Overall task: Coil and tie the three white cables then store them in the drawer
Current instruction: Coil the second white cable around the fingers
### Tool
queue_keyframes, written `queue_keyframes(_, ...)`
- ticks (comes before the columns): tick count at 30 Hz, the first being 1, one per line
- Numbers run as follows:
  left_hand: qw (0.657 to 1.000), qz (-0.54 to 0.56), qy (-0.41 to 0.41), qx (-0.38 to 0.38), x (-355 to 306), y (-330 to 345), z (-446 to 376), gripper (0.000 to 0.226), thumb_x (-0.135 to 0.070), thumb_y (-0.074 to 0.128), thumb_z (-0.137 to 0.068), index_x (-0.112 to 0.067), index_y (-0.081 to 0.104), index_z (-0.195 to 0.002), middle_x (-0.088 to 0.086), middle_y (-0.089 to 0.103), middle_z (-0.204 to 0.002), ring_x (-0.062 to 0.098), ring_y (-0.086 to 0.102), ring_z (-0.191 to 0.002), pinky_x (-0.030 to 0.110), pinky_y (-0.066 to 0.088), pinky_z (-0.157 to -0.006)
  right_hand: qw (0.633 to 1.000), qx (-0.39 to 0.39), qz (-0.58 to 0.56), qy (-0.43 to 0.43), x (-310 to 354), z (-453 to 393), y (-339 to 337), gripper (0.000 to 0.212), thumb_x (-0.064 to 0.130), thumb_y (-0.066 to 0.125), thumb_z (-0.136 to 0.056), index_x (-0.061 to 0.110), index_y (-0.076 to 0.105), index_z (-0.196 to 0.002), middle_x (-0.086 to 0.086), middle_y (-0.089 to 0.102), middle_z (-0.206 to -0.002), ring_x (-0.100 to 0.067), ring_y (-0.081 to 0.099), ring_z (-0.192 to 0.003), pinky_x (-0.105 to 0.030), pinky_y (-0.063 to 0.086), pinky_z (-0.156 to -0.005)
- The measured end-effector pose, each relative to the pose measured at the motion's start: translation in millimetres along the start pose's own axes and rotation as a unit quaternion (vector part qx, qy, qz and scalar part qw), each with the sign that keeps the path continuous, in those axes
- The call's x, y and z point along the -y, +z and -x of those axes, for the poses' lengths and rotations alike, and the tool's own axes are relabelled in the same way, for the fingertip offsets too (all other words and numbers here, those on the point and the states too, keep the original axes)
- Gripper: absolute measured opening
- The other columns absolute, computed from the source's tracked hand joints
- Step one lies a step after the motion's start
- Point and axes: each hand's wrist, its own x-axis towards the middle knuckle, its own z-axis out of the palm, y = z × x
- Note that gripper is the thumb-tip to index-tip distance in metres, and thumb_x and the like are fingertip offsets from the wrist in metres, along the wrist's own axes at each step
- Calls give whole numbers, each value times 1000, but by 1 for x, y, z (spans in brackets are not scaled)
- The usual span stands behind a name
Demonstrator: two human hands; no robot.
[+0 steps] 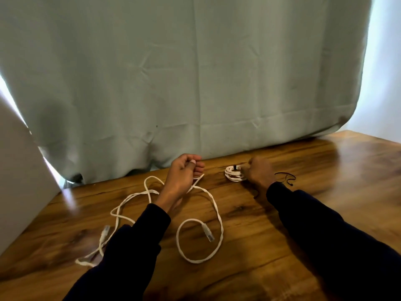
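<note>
At the far left I see a pale, flat panel (19, 181) leaning in over the edge of the wooden table (282, 246), whose top is glossy, warm brown and strongly grained. Behind it hangs a grey-green curtain (184, 72), soft and creased, with its hem resting on the back of the table.

On the left half of the table lies a loose white cable (213, 203), thin and rope-like, sprawled in wide irregular loops. One clear plastic plug (105, 231) sits near my left sleeve (138, 235), blurred; the other plug (207, 232) lies inside a round loop nearer the middle. Both sleeves are dark and matte.

My left hand (181, 175) is raised over the far end of this cable, fingers curled in towards the palm. The cable runs up to it from below, and I take it the fingers are pinching the strand, though the contact itself is hidden behind the hand.

To the right, a second white cable sits as a small coiled bundle (233, 174), tight and round, with a short black tie (235, 167) standing out of its top. My right hand (259, 171) is just beside it, touching its right edge, fingers curled; I cannot tell whether they grip the bundle or the tie.

Right of that hand, a thin black cord (286, 178) lies curved on the wood.
</note>
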Motion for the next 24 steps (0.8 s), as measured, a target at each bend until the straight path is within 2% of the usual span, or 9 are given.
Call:
queue_keyframes(3, 1000, -9, 3, -9, 2, -12, 0, 25, -6, 38, -107, -5, 63, -111, 9, 68, -95, 16, 64, -86, 19, 56, -73, 996, 0, -8, -85, 28, 12, -12, 43, 48, 69, -89, 7, 73, -102, -10, 74, -99, -27, 68, -92, -40, 57, -81)
queue_keyframes(6, 1000, -9, -1, -27, 5, -23, -1, 25, -7, 38, -107, -6, 62, -108, 9, 68, -93, 16, 63, -82, 23, 54, -75, 971, 141, -93, -171, 73, 36, -28, 35, 54, 70, -85, 23, 76, -100, 8, 74, -93, -9, 68, -86, -30, 55, -79)
queue_keyframes(9, 999, -3, -2, -45, 8, -38, 1, 26, -5, 37, -106, -8, 62, -100, 9, 67, -88, 14, 62, -77, 24, 53, -72, 924, 241, -65, -289, 113, 65, -24, 49, 52, 75, -81, 23, 68, -120, 9, 72, -100, -7, 67, -90, -30, 57, -83)
queue_keyframes(11, 998, 3, 0, -57, 8, -47, 3, 26, -5, 37, -106, -6, 61, -98, 9, 66, -85, 14, 60, -75, 21, 53, -69, 904, 241, -11, -354, 132, 78, -9, 50, 49, 75, -83, 19, 65, -122, 4, 71, -102, -13, 66, -88, -31, 56, -78)
queue_keyframes(14, 997, -27, 25, -63, 2, -59, 5, 19, -12, 43, -106, -6, 61, -103, 10, 65, -90, 14, 60, -77, 16, 52, -63, 897, 250, 13, -364, 155, 83, 9, 27, 38, 67, -93, 11, 71, -99, 1, 70, -86, -9, 58, -70, -31, 46, -66)
queue_keyframes(15, 996, -55, 39, -60, 1, -64, 6, 18, -17, 47, -105, -7, 61, -104, 10, 65, -93, 14, 61, -78, 15, 52, -61, 899, 246, -2, -361, 161, 83, 10, 21, 34, 64, -96, 14, 72, -93, 1, 70, -84, -4, 55, -66, -27, 42, -63)
queue_keyframes(17, 990, -119, 65, -36, -2, -76, 7, 28, -32, 52, -103, -7, 64, -106, 7, 68, -94, 15, 65, -82, 17, 53, -65, 904, 224, -67, -359, 172, 80, 3, 17, 30, 62, -97, 19, 76, -98, 1, 74, -91, -1, 58, -68, -20, 43, -61)
queue_keyframes(20, 993, -109, 49, 23, -7, -96, 6, 54, -50, 48, -100, -1, 71, -102, 13, 73, -85, 24, 69, -78, 28, 54, -78, 900, 147, -160, -378, 188, 70, -21, 16, 31, 64, -95, 21, 76, -92, 1, 73, -82, -11, 62, -69, -30, 49, -65)
queue_keyframes(24, 994, -65, 78, 43, -13, -116, 1, 49, -39, 47, -103, 4, 69, -97, 9, 68, -74, 16, 62, -71, 22, 51, -75, 891, 87, -247, -371, 201, 52, -49, 18, 33, 67, -94, 18, 77, -94, -1, 74, -85, -19, 67, -80, -35, 52, -72)
